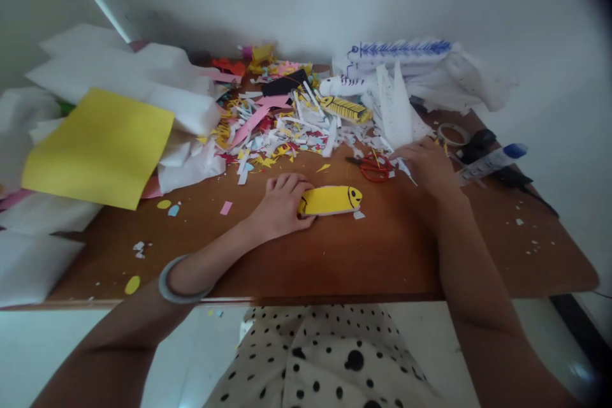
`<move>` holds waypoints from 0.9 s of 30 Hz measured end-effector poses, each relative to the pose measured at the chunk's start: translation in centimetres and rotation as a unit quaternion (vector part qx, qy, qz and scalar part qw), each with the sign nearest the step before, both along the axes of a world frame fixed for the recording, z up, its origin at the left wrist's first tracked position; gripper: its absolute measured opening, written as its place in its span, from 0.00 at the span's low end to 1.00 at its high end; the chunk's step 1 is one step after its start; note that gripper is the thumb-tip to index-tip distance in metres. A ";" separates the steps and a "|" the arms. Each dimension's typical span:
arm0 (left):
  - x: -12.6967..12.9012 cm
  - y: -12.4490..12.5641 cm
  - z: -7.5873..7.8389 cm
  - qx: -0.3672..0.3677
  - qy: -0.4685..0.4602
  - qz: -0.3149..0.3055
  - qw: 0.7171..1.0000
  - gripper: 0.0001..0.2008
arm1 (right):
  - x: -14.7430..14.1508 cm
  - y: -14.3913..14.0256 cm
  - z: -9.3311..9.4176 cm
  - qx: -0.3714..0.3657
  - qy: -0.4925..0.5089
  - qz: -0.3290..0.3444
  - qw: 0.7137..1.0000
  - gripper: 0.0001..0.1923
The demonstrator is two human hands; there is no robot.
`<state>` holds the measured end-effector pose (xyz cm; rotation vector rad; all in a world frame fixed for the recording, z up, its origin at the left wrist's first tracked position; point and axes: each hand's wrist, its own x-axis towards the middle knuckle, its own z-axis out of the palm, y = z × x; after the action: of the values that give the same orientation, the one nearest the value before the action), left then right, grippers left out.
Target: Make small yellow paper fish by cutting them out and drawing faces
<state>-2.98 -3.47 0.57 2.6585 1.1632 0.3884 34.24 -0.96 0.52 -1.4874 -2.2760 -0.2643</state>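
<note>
Yellow fish cutout (pixel 332 200) is lying mid-desk, the left hand (pixel 285 206) pinching its nine-o'clock end. Toward two o'clock, the right hand (pixel 425 166) is showing near red-handled scissors (pixel 369 164), its grip unclear; paper scraps (pixel 282 137) are heaping toward eleven.

worktop (pixel 335 261): wood-look, smooth, faint sheen | yellow fish piece (pixel 329 200): papery, matt | scissors (pixel 364 164): plastic and dark metal | yellow sheet (pixel 98 146): smooth, matt, paper-like | white sheeting (pixel 138 89): foam-like, matt | floor (pixel 191 363): glossy | garment (pixel 291 382): cloth
</note>
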 end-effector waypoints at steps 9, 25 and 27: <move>-1.5 1.5 1.1 0.013 -0.037 0.061 0.997 0.23 | 1.6 0.0 -0.1 -0.042 0.030 -0.136 0.989 0.18; -2.8 2.0 1.4 0.187 -0.157 0.078 0.966 0.28 | 1.6 0.3 -0.3 -0.149 -0.048 -0.431 0.889 0.20; -2.7 1.9 1.6 0.202 -0.169 0.070 0.962 0.28 | 1.6 0.5 -0.2 -0.158 -0.056 -0.437 0.884 0.20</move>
<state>-5.71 -1.59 2.13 2.6768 1.2712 1.1694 35.87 -0.46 0.35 -2.6690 -1.6079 -0.2312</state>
